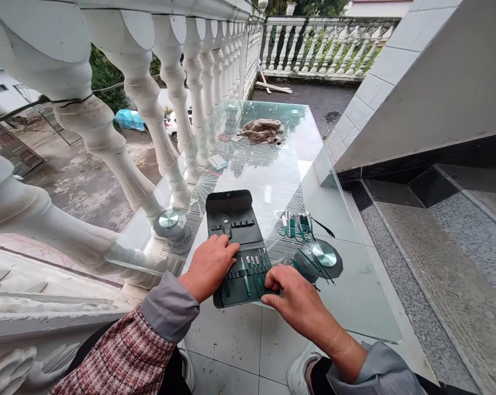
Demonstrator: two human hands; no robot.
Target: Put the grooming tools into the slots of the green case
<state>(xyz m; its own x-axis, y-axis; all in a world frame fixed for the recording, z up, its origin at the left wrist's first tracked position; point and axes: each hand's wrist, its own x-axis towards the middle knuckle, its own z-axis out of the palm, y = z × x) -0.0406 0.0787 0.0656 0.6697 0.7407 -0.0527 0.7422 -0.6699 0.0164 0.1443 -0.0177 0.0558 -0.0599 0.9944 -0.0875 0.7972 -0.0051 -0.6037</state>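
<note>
A black folding case (pixel 243 236) lies unfolded at the near edge of the glass table. Several slim metal tools (pixel 254 269) sit in loops in its lower half; the upper half holds one tool with a round head (pixel 226 220) beside several loops. My left hand (pixel 212 263) rests on the case's left side, fingers bent over it; what they hold, if anything, is hidden. At the case's lower right corner, my right hand (pixel 291 293) has its fingers curled and the thumb near them. Nail clippers (pixel 297 225) and thin tools (pixel 317 263) lie on the glass to the right.
The glass table (pixel 272 181) has round metal discs over its supports. A brown cloth (pixel 263 131) lies at its far end, and a small packet (pixel 217 162) towards the left. White balusters (pixel 174 82) line the left side; stone steps (pixel 428 263) rise on the right.
</note>
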